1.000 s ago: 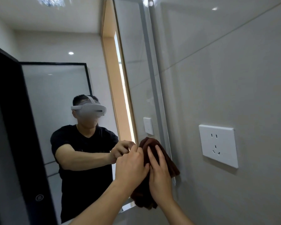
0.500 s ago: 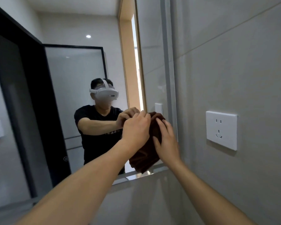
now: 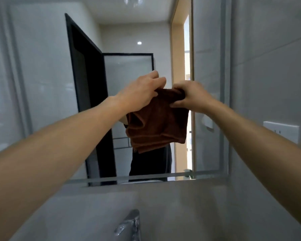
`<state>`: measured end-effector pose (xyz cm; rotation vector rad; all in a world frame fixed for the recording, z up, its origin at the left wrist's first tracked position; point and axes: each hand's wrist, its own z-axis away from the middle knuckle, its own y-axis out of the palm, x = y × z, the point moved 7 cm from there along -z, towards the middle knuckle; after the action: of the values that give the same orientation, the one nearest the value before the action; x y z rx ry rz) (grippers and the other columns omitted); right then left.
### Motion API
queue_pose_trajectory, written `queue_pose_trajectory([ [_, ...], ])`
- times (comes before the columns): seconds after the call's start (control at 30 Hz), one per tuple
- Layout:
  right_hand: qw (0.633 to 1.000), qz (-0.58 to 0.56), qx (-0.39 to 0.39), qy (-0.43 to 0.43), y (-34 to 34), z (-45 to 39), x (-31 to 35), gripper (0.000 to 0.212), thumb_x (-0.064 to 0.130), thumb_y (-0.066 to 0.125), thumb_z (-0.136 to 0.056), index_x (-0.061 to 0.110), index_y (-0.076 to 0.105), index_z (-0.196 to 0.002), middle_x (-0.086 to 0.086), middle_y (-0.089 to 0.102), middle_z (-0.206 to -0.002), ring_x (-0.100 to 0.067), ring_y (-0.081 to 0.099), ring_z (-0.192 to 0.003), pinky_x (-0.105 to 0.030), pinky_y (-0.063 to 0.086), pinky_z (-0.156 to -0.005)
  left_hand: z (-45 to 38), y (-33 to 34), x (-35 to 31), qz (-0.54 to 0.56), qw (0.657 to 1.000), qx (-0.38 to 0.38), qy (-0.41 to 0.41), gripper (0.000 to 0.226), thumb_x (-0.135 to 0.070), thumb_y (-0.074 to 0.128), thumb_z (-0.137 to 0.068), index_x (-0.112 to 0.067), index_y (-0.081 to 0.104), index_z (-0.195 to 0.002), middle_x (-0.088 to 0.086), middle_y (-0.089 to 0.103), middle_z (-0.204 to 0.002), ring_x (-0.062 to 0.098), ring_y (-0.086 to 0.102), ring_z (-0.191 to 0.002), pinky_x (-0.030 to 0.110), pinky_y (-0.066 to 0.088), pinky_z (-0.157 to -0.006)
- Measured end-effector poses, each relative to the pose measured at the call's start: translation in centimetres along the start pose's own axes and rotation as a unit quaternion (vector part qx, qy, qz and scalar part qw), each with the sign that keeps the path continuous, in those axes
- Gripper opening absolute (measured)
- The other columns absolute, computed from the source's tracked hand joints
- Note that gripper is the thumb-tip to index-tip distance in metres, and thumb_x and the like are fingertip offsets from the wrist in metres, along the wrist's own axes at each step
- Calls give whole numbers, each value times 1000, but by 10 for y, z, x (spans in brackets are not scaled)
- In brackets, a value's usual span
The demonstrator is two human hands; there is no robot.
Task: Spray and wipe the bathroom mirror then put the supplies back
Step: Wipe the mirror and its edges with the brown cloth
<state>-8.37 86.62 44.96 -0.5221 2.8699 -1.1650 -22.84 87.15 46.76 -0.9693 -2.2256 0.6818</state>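
A brown cloth hangs folded in front of the bathroom mirror, near the mirror's middle. My left hand grips the cloth's top left corner. My right hand pinches its top right edge. Both arms reach forward at chest height. The cloth hides most of my reflection; only the dark clothing below it shows. No spray bottle is in view.
A chrome tap stands at the bottom middle under the mirror's lower edge. A white wall socket sits on the grey tiled wall to the right. The mirror reflects a black-framed door and a frosted panel.
My view has swung left and down, away from the mirror's right edge. Both hands moved toward the mirror's middle and now hold the cloth spread by its top edge instead of bunched.
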Motion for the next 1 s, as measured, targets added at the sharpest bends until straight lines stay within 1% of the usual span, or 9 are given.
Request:
queue_pose_trajectory([
  [0.1,997,-63,26,-24,2,-3,39,16,22,77,-83,22,61,-87,10,58,-80,-7,56,-77,-25,44,-65,31,-30,23,38,998,-6,-45,11,-9,64,-92,-10,56,-101,-1,56,-95,22,57,-87,32,46,-76],
  [0.23,992,-106,63,-28,12,0,80,20,19,76,-85,28,59,-80,8,59,-79,-10,56,-76,-25,42,-64,81,-47,47,126,980,9,-152,18,-21,69,-92,-15,62,-107,-9,60,-84,17,64,-84,12,45,-66],
  [0.37,984,-134,116,-4,26,9,106,17,17,79,-82,25,64,-79,2,64,-83,-18,61,-83,-31,50,-70,138,-29,57,246,930,156,-224,31,-40,74,-87,-21,70,-112,-3,72,-99,13,70,-90,28,58,-77],
  [0.5,983,-92,159,-10,39,25,127,17,15,81,-79,20,70,-92,-2,69,-91,-20,64,-88,-38,54,-80,181,-31,63,136,944,224,-203,14,-24,75,-86,-11,75,-90,11,73,-83,26,69,-81,43,57,-79],
  [0.6,974,-93,204,-30,48,48,141,21,10,80,-80,18,70,-96,14,67,-86,-9,62,-84,-28,52,-76,196,-52,61,76,960,195,-187,13,-21,76,-85,-10,74,-91,10,70,-83,24,66,-81,38,55,-75],
  [0.67,970,-119,208,-35,51,61,149,21,5,79,-80,12,69,-97,26,64,-81,3,60,-79,-13,46,-73,205,-61,59,98,958,194,-186,10,-20,78,-82,-16,74,-91,3,69,-84,20,66,-83,35,55,-75],
  [0.73,968,-137,209,-32,53,72,157,21,2,78,-80,7,68,-98,31,62,-81,7,59,-77,-8,44,-71,216,-63,56,136,947,216,-195,11,-17,79,-81,-20,73,-90,2,70,-85,21,68,-84,37,57,-77],
  [0.9,963,-100,250,-10,62,99,173,16,11,79,-82,20,68,-89,17,62,-83,-7,58,-82,-27,44,-73,245,-63,47,243,911,222,-248,11,-8,70,-88,-18,68,-88,10,71,-90,29,71,-89,44,61,-81],
  [1.0,965,-16,260,-18,63,113,182,15,22,80,-82,22,69,-93,6,65,-89,-15,58,-86,-34,47,-77,253,-63,38,188,937,220,-197,13,-14,68,-92,-25,64,-88,2,67,-89,21,68,-87,39,57,-73],
])
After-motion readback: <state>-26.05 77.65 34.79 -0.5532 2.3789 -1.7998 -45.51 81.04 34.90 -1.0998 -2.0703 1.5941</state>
